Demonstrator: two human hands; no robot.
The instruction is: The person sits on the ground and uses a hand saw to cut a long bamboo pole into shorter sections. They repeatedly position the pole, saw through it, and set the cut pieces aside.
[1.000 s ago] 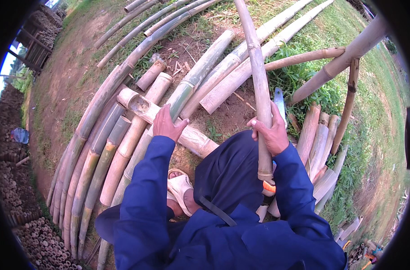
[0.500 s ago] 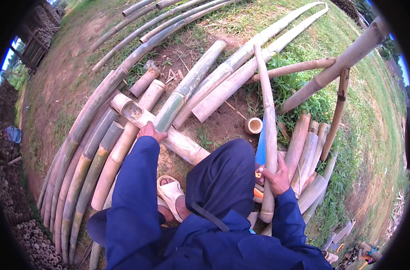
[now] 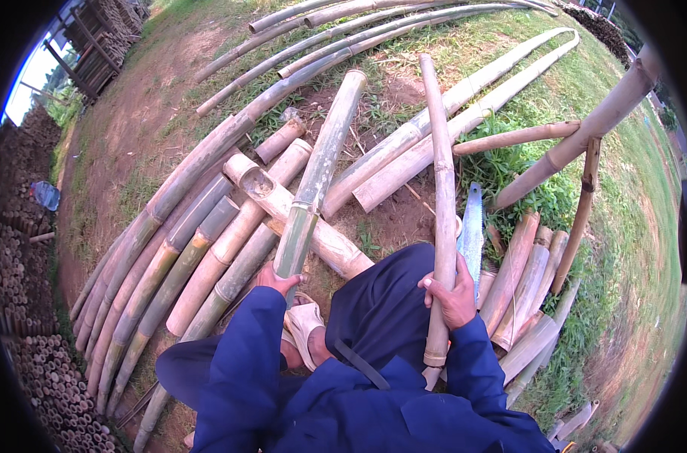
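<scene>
- Change, left side: the green bamboo pole has been drawn nearer the wearer than half a second ago. Its near end, then beside the notched bamboo length, now reaches past it toward the sandal, so that the pole crosses above the notched length.
- Change, right side: the slender bamboo pole stands differently against its surroundings; the saw blade, largely covered half a second ago, is now exposed along its right side, while the cut bamboo ring, then in plain view, is mostly hidden.
- Left hand: closed around the near end of the green pole, the thumb lying against it; the remaining fingers are largely concealed, so their exact curl cannot be told.
- Right hand: wrapped about the lower part of the slender pole, the thumb crossing its near face and the fingers passing along its right side; no gap shows between palm and pole.
- Position of the poles: the green one points away from the wearer, left of the bent knee; the slender one runs upward in view, just right of that knee.
- Surroundings: a row of long poles lies at left; shorter bamboo pieces lie at right, near the saw blade.
</scene>
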